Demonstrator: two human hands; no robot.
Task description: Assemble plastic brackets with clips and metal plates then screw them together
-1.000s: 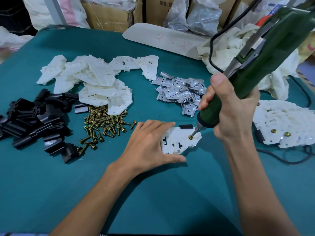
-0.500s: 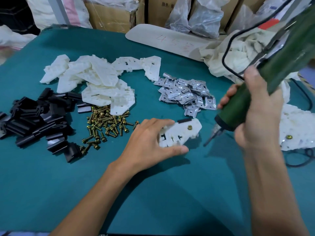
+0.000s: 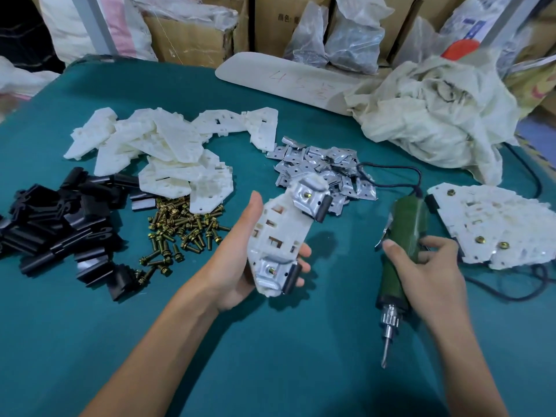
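My left hand (image 3: 240,251) holds an assembled white plastic bracket (image 3: 279,236) above the table, turned face up. Two metal plates are screwed onto it, each with a black clip beside it. My right hand (image 3: 427,266) grips a green electric screwdriver (image 3: 400,251) that lies low over the green table (image 3: 270,356), bit pointing toward me. Loose white brackets (image 3: 168,155) are heaped at the back left. Black clips (image 3: 54,224) are piled at the left, brass screws (image 3: 180,227) lie in the middle, and metal plates (image 3: 325,164) sit behind the held bracket.
A stack of finished brackets (image 3: 493,227) lies at the right, with the screwdriver's black cord (image 3: 391,170) looping past it. A crumpled cream cloth (image 3: 436,115), a long pale board (image 3: 279,76), boxes and bags line the back edge.
My left hand lifted the bracket off the table and turned it over, showing both plates. My right hand swung the screwdriver away to the right and lowered it toward the table.
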